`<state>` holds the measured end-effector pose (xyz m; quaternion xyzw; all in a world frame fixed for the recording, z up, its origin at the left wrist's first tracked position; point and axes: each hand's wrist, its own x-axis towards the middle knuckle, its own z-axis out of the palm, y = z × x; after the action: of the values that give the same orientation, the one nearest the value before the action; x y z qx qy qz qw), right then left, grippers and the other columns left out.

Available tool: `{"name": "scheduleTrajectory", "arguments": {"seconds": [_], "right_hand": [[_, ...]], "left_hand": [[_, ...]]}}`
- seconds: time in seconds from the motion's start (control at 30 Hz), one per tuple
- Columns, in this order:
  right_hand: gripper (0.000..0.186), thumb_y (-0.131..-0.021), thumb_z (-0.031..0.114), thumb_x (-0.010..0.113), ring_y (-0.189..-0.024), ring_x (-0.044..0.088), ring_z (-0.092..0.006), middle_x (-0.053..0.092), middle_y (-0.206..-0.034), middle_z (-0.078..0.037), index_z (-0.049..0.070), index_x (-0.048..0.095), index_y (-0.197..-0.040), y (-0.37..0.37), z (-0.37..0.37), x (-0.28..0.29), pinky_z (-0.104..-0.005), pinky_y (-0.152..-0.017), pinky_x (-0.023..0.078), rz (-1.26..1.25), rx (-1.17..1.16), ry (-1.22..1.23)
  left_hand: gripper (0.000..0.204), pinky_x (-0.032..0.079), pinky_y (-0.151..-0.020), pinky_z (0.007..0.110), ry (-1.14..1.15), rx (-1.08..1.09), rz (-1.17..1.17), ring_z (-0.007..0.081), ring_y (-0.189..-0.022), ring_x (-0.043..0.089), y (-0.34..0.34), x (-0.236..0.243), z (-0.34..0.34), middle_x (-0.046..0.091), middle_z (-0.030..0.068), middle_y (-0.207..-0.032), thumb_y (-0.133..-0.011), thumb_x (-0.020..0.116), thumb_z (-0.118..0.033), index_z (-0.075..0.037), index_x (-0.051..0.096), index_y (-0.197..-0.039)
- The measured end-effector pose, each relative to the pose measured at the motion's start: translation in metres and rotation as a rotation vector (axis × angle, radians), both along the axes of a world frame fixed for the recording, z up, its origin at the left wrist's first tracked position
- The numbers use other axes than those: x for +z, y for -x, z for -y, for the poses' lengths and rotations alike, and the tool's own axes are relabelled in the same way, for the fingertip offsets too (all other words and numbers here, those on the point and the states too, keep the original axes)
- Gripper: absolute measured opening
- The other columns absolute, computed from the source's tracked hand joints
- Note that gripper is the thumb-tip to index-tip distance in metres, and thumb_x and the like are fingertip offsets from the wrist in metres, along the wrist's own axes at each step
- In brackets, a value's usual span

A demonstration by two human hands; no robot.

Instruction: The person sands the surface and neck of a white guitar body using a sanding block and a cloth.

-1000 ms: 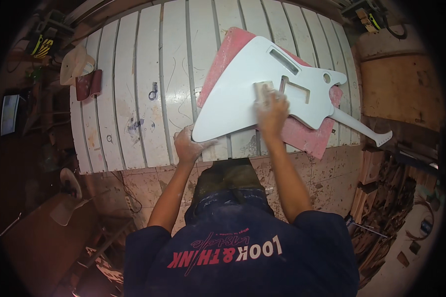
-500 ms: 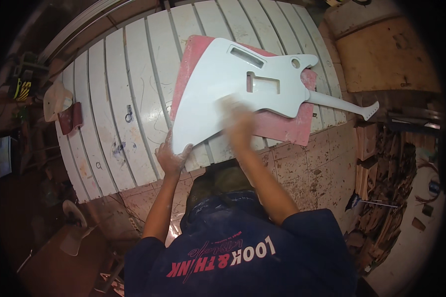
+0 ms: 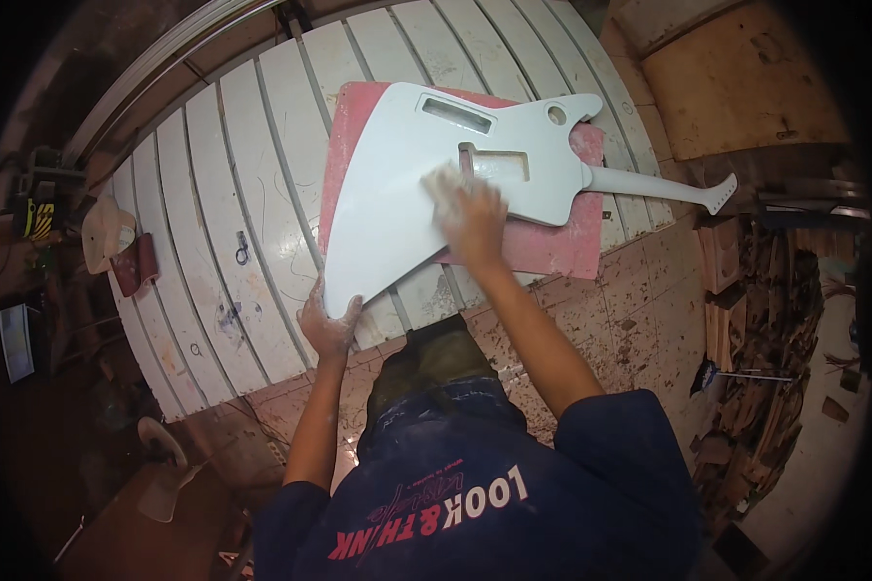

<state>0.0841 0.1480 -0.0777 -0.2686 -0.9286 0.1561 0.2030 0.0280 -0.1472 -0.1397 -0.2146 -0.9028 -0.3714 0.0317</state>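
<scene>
A white electric guitar body [image 3: 378, 208] with routed cavities lies face-on across a red mat [image 3: 552, 250], its neck [image 3: 649, 186] pointing right. My left hand [image 3: 329, 324] grips the pointed near-left corner, thumb on top and fingers at the edge. Pressed on the middle of the body, beside the large cavity, is a pale beige sanding pad [image 3: 440, 190], slightly blurred. My right hand [image 3: 473, 227] is closed over that pad. Whitish dust covers the fingers of both hands.
Beneath the mat is a white slatted table [image 3: 203, 194] with dark gaps. A cap [image 3: 107, 230] and a dark red object [image 3: 134, 266] sit at its left end. Wood pieces [image 3: 746, 368] are stacked at right; a fan [image 3: 162, 450] stands lower left.
My right hand and the pad have slid slightly up over the body. The guitar appears shifted a little left and down in the view, as the camera moved; my left hand keeps its grip.
</scene>
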Motion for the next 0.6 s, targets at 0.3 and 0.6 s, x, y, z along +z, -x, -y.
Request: {"name": "scheduleTrajectory", "arguments": {"seconds": [0.3,0.6], "right_hand": [[0.061,-0.081,0.027,0.076,-0.114,0.058,-0.0359,0.062,-0.127,-0.014,0.029,0.064,-0.141,-0.028,-0.017,-0.017,-0.0552,-0.096,0.045,0.043,0.217,-0.017],[0.044,-0.092,0.027,0.068,-0.12,0.057,-0.0368,0.062,-0.134,-0.013,0.027,0.068,-0.136,-0.036,-0.004,0.002,-0.0573,-0.098,0.044,0.076,0.212,-0.052]], "left_hand": [[0.077,0.046,-0.092,0.043,0.024,0.024,0.016,0.0302,-0.105,0.071,-0.002,0.0,0.004,0.075,0.0156,-0.12,-0.069,0.092,-0.04,-0.002,0.066,-0.13],[0.082,0.046,-0.088,0.04,0.039,0.027,-0.037,0.0278,-0.094,0.07,-0.003,0.001,0.005,0.076,0.0137,-0.114,-0.064,0.095,-0.042,-0.002,0.067,-0.13]]}}
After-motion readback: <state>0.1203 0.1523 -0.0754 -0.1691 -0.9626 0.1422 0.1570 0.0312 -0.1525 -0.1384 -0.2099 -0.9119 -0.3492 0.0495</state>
